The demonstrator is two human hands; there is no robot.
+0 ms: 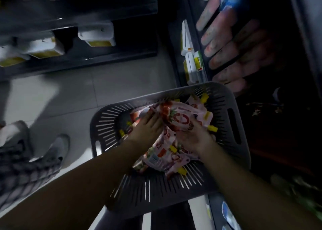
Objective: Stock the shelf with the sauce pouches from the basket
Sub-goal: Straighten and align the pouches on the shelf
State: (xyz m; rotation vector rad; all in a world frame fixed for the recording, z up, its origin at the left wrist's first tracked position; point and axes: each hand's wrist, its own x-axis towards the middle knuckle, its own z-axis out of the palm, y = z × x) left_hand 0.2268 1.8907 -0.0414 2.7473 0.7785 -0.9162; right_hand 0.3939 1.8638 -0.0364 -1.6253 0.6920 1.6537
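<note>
Basket (226,97) on floor | left hand (148,126) flat, pressing sauce pouches (183,114) | right hand (193,135) curled round them | likely bunching several, for fewer trips

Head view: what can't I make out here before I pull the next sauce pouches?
All in the head view:
- Sauce pouches: count hidden; they are piled, and covered by the left hand and right hand.
- Either hand's grip: fingers sunk among the pouches.
- Basket, near rim: behind the forearms.
- Shelf at right: dark; its pink packs are motion-blurred, labels unreadable.
</note>
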